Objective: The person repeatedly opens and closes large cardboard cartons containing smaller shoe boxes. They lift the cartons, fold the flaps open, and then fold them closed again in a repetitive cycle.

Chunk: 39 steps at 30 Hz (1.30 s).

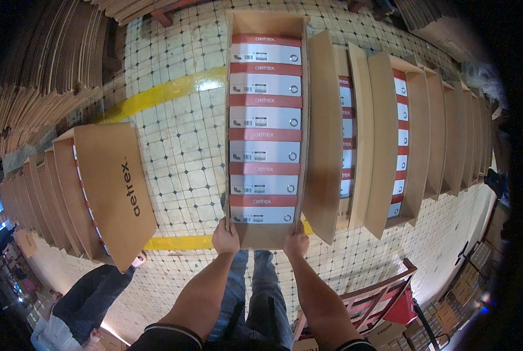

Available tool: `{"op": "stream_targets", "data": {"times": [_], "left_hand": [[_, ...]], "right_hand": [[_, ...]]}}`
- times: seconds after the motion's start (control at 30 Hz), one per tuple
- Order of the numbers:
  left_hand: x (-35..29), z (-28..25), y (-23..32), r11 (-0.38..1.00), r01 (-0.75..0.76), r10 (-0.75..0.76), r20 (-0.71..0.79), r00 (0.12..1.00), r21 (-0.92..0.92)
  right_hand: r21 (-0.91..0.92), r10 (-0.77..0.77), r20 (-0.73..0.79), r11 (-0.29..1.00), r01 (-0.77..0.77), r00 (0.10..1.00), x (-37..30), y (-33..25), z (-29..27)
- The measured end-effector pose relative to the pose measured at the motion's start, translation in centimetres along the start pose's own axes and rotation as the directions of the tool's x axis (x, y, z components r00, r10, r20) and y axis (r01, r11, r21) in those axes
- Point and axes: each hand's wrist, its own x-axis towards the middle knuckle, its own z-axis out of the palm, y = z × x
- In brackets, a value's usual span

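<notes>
Pale floor tiles [185, 123] with small dark diamonds are spreading beneath everything, and a yellow stripe [182, 241] is crossing them just beyond the person's feet. Nearest, two legs in blue jeans [265, 286] are standing between the bare forearms. At the near end of a long open carton [266, 238], both hands are grasping: the left hand [226, 237] is clasping the left corner, and the right hand [296, 243] is clasping the right one (some fingers are hiding behind the cardboard, and I cannot tell whether the carton is resting on the floor or hanging above it). This carton is lying straight ahead, mid-view, its length running away from the body. Inside, six white boxes with red bands [264, 152] are sitting in a single file, each showing a printed label.

To the right, a red cart [400, 304] is standing low in the view, and beyond it a row of open cartons [384, 146] is stretching off, the closest ones holding similar boxes. On the left, another brown carton [115, 181] is leading a second row, with a person in dark trousers [91, 301] standing close by. Farther off, flattened cardboard [56, 58] is piling up at upper left.
</notes>
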Motion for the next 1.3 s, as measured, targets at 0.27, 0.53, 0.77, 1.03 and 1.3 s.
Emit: {"op": "stream_targets", "data": {"times": [0.27,0.53,0.77,1.03,1.3], "left_hand": [[-0.2,-0.1,0.2,0.999,0.034,-0.034,0.02,0.999,-0.01],[-0.2,-1.1,0.6,0.995,0.016,-0.024,0.077,0.997,0.1],[5.9,-4.9,7.3,0.965,-0.255,0.252,-0.053,0.966,-0.064],[22.2,-6.6,13.6,0.885,-0.359,0.31,0.202,0.929,0.295],[26.9,-20.2,-7.1,0.819,-0.568,0.546,0.186,0.817,0.089]], "right_hand": [[-0.001,-0.102,-0.035,0.995,0.103,0.994,0.0,0.4,0.1],[-0.021,-0.08,0.186,0.996,0.085,0.979,0.4,0.6,-1.6],[0.211,-0.456,-0.056,0.864,0.457,0.888,6.1,-5.6,-6.6],[0.109,-0.375,-0.006,0.921,0.373,0.927,8.6,-11.6,-9.3],[0.067,-0.568,0.144,0.823,0.564,0.811,-2.2,-14.4,-4.4]]}}
